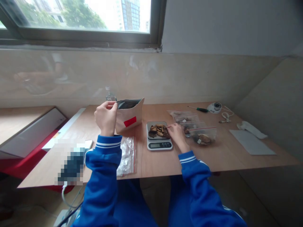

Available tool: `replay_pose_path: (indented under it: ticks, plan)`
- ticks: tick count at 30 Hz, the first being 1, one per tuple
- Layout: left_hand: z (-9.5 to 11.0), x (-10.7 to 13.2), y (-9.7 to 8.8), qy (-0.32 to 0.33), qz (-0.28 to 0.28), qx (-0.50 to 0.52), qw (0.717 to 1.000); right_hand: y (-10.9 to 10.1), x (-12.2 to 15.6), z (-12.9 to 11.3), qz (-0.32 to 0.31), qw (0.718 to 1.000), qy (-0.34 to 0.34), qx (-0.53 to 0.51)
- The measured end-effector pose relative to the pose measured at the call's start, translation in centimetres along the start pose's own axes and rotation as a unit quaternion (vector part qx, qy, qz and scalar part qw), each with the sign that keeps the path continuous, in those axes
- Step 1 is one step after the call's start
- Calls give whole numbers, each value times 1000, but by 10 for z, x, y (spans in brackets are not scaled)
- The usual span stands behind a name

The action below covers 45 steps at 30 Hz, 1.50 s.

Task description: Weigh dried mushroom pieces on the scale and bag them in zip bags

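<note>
My left hand [106, 117] grips the rim of an open beige pouch [129, 115] with a red label, holding it upright on the wooden table [153, 160]. My right hand [177, 135] rests beside a small kitchen scale [158, 144] and pinches something thin at the edge of the brown dried pieces [159, 130] piled on it. Filled clear zip bags [201, 136] lie in a row just right of that hand.
An empty clear zip bag [126, 156] lies at the table's front edge. A screwdriver [200, 109], a white round device [215, 107] with cord, a grey sheet [252, 143] and a small bottle [109, 94] sit farther back and right. A blurred object [71, 162] lies front left.
</note>
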<state>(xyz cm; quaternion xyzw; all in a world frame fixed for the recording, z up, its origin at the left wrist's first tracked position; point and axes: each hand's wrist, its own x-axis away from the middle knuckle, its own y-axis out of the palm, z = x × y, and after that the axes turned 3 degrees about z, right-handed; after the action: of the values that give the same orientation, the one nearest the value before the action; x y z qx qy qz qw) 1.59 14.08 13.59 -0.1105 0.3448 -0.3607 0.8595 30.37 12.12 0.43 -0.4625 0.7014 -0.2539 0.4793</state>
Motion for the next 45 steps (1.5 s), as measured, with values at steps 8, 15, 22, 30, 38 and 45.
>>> replay_pose_path:
  ticks: [8, 15, 22, 30, 38, 45]
  plan:
    - [-7, -4, 8, -3, 61, 41, 997, -7, 12, 9, 24, 994, -16, -104]
    - [-12, 55, -13, -13, 54, 85, 995, -35, 54, -2, 48, 963, 59, -258]
    - [-57, 144, -28, -101, -105, 78, 986, -56, 88, -13, -35, 920, 142, -363]
    - [-68, 133, -26, -125, -56, 63, 989, -58, 89, 0, -33, 921, 175, -347]
    - [-18, 10, 11, -46, 139, 98, 984, -59, 93, -2, -36, 921, 182, -342]
    - [-5, -4, 18, -70, 0, 84, 994, -71, 82, -45, -19, 924, 98, -370]
